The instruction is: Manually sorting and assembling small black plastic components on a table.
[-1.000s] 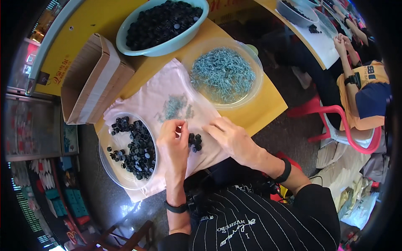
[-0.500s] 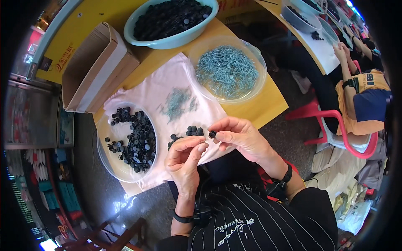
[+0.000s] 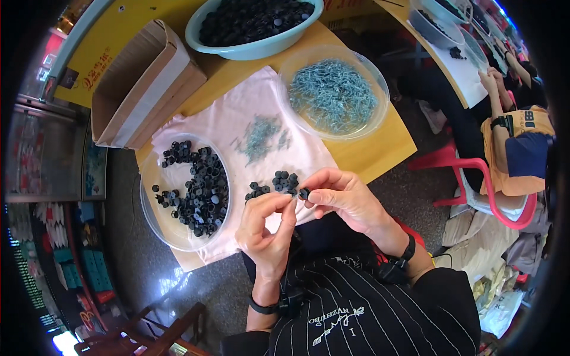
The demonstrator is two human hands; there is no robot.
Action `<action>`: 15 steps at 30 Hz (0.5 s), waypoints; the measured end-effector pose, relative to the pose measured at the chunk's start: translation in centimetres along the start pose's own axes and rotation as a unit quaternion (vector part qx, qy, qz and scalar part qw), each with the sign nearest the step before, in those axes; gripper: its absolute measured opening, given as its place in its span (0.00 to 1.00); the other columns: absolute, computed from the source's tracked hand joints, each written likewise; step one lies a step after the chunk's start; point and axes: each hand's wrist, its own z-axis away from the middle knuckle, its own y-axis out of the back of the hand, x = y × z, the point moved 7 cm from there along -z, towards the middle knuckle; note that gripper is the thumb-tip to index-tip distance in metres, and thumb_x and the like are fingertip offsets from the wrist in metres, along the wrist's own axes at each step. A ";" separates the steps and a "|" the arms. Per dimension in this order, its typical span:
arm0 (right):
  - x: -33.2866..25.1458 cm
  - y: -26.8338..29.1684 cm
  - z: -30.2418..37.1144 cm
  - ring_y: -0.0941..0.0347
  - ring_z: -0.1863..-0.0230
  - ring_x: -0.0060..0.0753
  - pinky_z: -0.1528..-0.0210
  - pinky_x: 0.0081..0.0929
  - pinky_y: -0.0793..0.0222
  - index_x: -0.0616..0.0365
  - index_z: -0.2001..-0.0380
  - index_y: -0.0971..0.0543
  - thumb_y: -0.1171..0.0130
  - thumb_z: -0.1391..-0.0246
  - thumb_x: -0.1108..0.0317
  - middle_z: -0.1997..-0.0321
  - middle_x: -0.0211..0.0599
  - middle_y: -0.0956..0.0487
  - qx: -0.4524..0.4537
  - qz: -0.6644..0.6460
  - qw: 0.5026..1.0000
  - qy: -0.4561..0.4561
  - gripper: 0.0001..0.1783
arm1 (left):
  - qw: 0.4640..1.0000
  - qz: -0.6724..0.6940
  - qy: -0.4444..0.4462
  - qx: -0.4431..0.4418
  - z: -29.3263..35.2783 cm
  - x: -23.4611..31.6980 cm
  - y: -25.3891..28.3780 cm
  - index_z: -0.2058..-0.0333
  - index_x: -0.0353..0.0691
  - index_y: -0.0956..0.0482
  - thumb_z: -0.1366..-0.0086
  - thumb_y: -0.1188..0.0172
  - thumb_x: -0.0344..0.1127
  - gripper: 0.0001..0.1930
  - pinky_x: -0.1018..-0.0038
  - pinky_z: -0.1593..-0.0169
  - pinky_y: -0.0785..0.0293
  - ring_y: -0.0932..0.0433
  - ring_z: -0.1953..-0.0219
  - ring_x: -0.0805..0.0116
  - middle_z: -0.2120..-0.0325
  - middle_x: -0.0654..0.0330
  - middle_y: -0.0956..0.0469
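My right hand (image 3: 350, 206) pinches a small black cap (image 3: 304, 193) between thumb and forefinger. Close to its left side, the thumb and forefinger of my left hand (image 3: 267, 228) are pressed together; whatever they hold is too small to make out. Just beyond my fingertips, a little heap of black caps (image 3: 285, 180) lies on a pale pink cloth (image 3: 222, 115). Farther off on the cloth is a loose scatter of thin blue-grey screws (image 3: 259, 137). A clear round tub (image 3: 151, 224) at the left holds many black caps (image 3: 208, 184).
Another clear tub (image 3: 383, 110), full of screws (image 3: 335, 95), stands at the far right of the yellow table (image 3: 386, 148). Behind are a large pale-blue basin (image 3: 252, 52) of black pieces and an open cardboard box (image 3: 148, 98). A person (image 3: 516, 142) sits on a red chair (image 3: 487, 184) at right.
My left fingertips have come up closer to the black cap in my right hand. The whole scene has shifted slightly in the picture as my head moved.
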 end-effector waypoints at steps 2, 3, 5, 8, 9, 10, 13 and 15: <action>0.0 -0.1 0.0 0.21 0.67 0.20 0.63 0.17 0.21 0.63 0.54 0.22 0.40 0.42 0.71 0.64 0.36 0.18 -0.001 0.006 1.000 0.002 0.13 | 1.000 -0.019 -0.019 -0.012 0.2 0.3 0.1 0.67 0.32 0.19 0.47 0.34 0.17 0.09 0.79 0.61 0.28 0.24 0.67 0.71 0.67 0.56 0.21; 0.0 -0.1 -0.1 0.21 0.67 0.20 0.62 0.17 0.21 0.63 0.54 0.22 0.40 0.42 0.71 0.64 0.36 0.18 -0.001 0.012 1.000 0.005 0.13 | 0.998 -0.037 -0.039 -0.025 0.3 0.5 0.0 0.66 0.32 0.20 0.47 0.35 0.16 0.10 0.80 0.60 0.29 0.25 0.66 0.73 0.66 0.57 0.22; 0.1 0.0 -0.2 0.20 0.67 0.21 0.62 0.17 0.21 0.63 0.54 0.22 0.40 0.42 0.71 0.65 0.37 0.18 -0.001 0.008 1.000 0.002 0.13 | 0.999 -0.031 -0.038 -0.021 0.3 0.2 0.0 0.66 0.32 0.20 0.47 0.35 0.16 0.10 0.81 0.61 0.29 0.25 0.66 0.73 0.66 0.57 0.22; 0.3 -0.2 -0.3 0.20 0.67 0.21 0.62 0.17 0.21 0.63 0.54 0.21 0.40 0.43 0.71 0.65 0.37 0.18 -0.001 0.000 1.000 -0.003 0.13 | 1.000 -0.018 -0.024 -0.009 0.2 0.1 0.2 0.67 0.33 0.19 0.49 0.34 0.17 0.09 0.79 0.63 0.27 0.23 0.67 0.71 0.68 0.55 0.21; 0.4 -0.3 -0.4 0.20 0.67 0.21 0.62 0.17 0.21 0.63 0.54 0.21 0.40 0.43 0.71 0.65 0.37 0.18 -0.002 -0.004 1.000 -0.006 0.13 | 1.000 -0.012 -0.010 0.000 0.1 0.1 0.3 0.68 0.34 0.18 0.50 0.33 0.18 0.09 0.78 0.64 0.26 0.20 0.68 0.69 0.69 0.55 0.19; 0.4 -0.4 -0.4 0.20 0.67 0.21 0.62 0.17 0.21 0.63 0.54 0.21 0.40 0.43 0.71 0.65 0.37 0.18 -0.003 -0.004 1.000 -0.008 0.13 | 1.000 -0.014 -0.010 0.001 0.0 0.1 0.5 0.68 0.34 0.18 0.50 0.33 0.18 0.09 0.78 0.64 0.26 0.20 0.68 0.69 0.69 0.55 0.19; 0.3 -0.2 -0.4 0.20 0.65 0.24 0.64 0.17 0.20 0.65 0.56 0.22 0.40 0.43 0.73 0.65 0.38 0.18 0.006 -0.005 1.000 -0.005 0.12 | 1.000 -0.025 -0.002 -0.002 0.0 -0.1 0.4 0.68 0.34 0.18 0.50 0.33 0.18 0.09 0.77 0.64 0.25 0.20 0.68 0.69 0.69 0.54 0.19; 0.1 -0.4 -0.4 0.21 0.65 0.21 0.61 0.18 0.22 0.63 0.55 0.21 0.39 0.43 0.72 0.65 0.36 0.18 0.004 0.028 1.000 0.008 0.13 | 0.999 -0.052 -0.007 -0.013 -0.1 0.3 0.5 0.68 0.34 0.18 0.51 0.33 0.18 0.10 0.76 0.64 0.24 0.20 0.68 0.67 0.69 0.54 0.19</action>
